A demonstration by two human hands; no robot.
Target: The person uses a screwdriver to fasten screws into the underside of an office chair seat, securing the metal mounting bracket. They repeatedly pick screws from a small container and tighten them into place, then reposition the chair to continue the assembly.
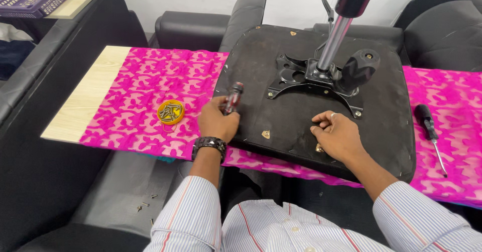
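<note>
An upturned black chair seat (pixel 281 126) lies on a pink patterned cloth (pixel 150 91) over a pale wooden tabletop (pixel 85 96), its metal mounting plate (pixel 311 81) and gas-lift column (pixel 334 36) pointing up. At the seat's left edge, the left hand (pixel 217 121) (a dark watch on its wrist) has its fingers closed around a red-handled screwdriver (pixel 233 97). The right hand (pixel 337 134) rests on the seat just below the plate, fingers loosely curled, holding nothing. Left of the seat sits a yellow dish of screws (pixel 170 112); right of it lies a black-handled screwdriver (pixel 430 131).
</note>
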